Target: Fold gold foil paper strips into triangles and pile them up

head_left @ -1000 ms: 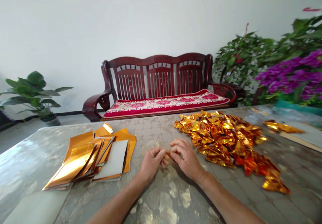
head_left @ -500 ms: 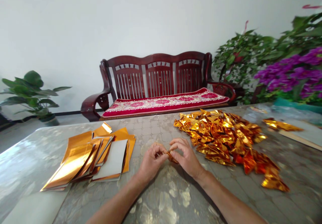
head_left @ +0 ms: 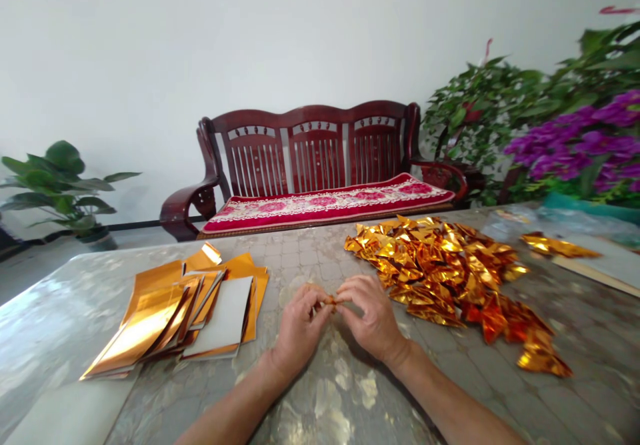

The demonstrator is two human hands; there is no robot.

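Observation:
Between my two hands, at the middle of the table, is a small piece of folded gold foil paper (head_left: 331, 300), mostly covered by the fingers. My left hand (head_left: 301, 318) pinches its left end between thumb and fingertips. The right end is pinched by my right hand (head_left: 371, 315), fingertips close to those of the left. A stack of flat gold foil paper sheets (head_left: 155, 318), some showing a pale back, lies to the left of my left hand. Beyond my right hand spreads a heap of folded gold foil pieces (head_left: 435, 265), pointed at their ends.
The patterned table (head_left: 320, 405) carries a pale sheet (head_left: 70, 411) at its near left corner. Clear plastic wrapping (head_left: 585, 228) and a flat board (head_left: 605, 275) lie at the right. Behind stand a wooden bench (head_left: 315, 151), a potted plant (head_left: 65, 191) and purple flowers (head_left: 580, 141).
Both hands stay at the same spot. My fingertips have closed in on the foil piece, and less of it shows below the right fingers than before.

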